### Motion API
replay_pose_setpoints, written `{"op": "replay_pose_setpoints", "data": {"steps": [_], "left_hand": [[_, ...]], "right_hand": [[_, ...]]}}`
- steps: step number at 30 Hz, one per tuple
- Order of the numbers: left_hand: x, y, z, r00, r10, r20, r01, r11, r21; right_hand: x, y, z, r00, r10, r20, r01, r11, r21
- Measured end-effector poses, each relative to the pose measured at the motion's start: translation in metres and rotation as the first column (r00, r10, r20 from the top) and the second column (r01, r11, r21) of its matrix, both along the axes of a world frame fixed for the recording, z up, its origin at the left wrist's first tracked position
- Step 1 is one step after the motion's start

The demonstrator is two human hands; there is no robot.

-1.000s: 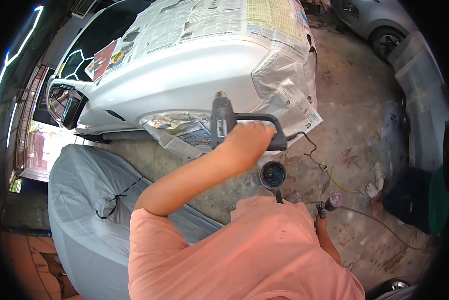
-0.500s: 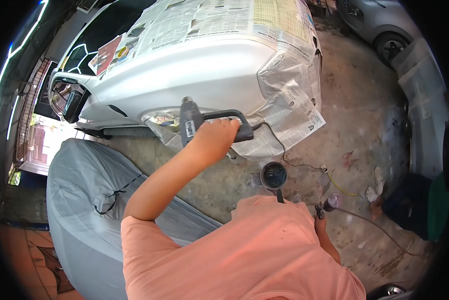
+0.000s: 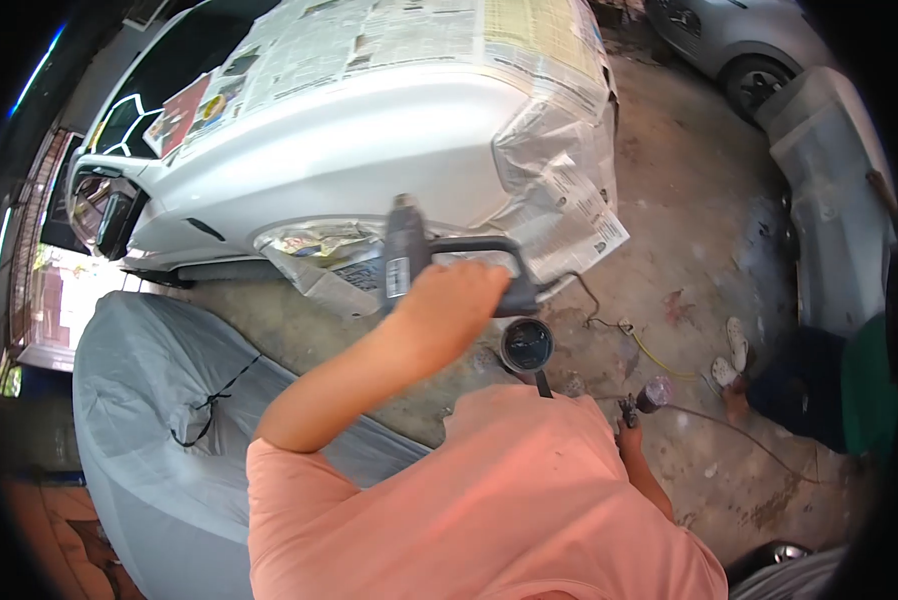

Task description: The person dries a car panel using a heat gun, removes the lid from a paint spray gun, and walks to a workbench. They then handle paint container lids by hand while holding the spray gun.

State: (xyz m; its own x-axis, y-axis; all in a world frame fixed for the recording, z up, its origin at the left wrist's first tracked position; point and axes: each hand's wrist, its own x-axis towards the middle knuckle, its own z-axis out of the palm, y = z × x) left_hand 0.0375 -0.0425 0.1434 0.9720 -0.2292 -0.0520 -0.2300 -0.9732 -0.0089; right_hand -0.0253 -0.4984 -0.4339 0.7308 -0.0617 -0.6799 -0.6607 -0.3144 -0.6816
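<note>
Plainly, in the head view, the left hand [image 3: 457, 305] reaches forward from a salmon-pink short sleeve [image 3: 294, 495], its fingers wrapped closed around the looped handle of a dark grey heat gun [image 3: 404, 255] with a pale label and a metal nozzle. That nozzle points toward the smooth, glossy white car panel [image 3: 369, 150], in front of its lower edge; a gap between the two is hard to judge. Low at the person's right side, the right hand [image 3: 630, 436] has its fingers curled on a small dark spray gun [image 3: 628, 408] joined to a purplish, rounded cup [image 3: 655, 394]; finer finger detail is too small to tell. Printed newspaper sheets [image 3: 399, 45] cover the car above the panel and hang over its end and wheel arch. A thin dark cord [image 3: 591, 293] trails from the heat gun, near a yellow cable [image 3: 659, 364] on the stained concrete floor [image 3: 684, 220]. Grey fabric sheeting [image 3: 149, 430] drapes a bulky shape at left; at right another person in dark blue and green [image 3: 794, 390] is partly visible.
</note>
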Motion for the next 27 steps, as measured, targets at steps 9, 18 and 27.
{"op": "replay_pose_setpoints", "data": {"steps": [9,18,27], "left_hand": [[-0.020,0.012,-0.070,0.871,0.117,-0.477,-0.277,0.919,-0.279],[0.051,-0.081,-0.240,0.795,-0.412,-0.446,0.069,0.791,-0.608],[0.105,-0.134,-0.438,0.720,-0.579,-0.382,0.432,0.805,-0.406]], "right_hand": [[-0.026,0.029,0.047,0.999,0.009,0.053,-0.003,0.994,-0.106],[-0.109,0.061,-0.006,0.925,-0.377,0.051,0.378,0.926,-0.015],[-0.123,0.100,-0.018,0.775,-0.612,-0.155,0.620,0.785,0.001]]}}
